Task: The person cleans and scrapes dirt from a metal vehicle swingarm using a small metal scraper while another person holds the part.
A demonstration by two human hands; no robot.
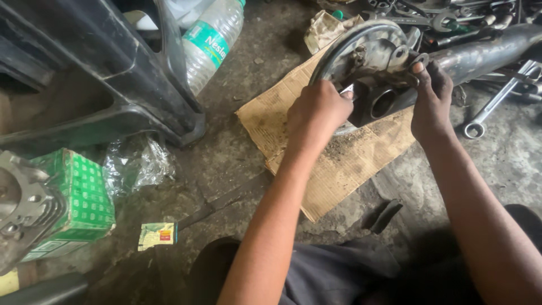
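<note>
On a torn sheet of cardboard [339, 164] on the floor lay the grimy metal hub assembly [372, 68], its long arm running up and right. Nearer, the left hand [317, 113] pinched a small bright tool [346, 90] against it; the right hand [432, 99] clasped its far side. Spanners [491, 110] lay beyond.

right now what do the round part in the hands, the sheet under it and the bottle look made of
Round drum plate: looks like bare metal, dull grey with a worn sheen and grime.
Sheet: corrugated cardboard, brown, ribbed, frayed edges, dirt-stained.
Bottle: seems clear plastic, see-through ridged wall with a green label.
</note>
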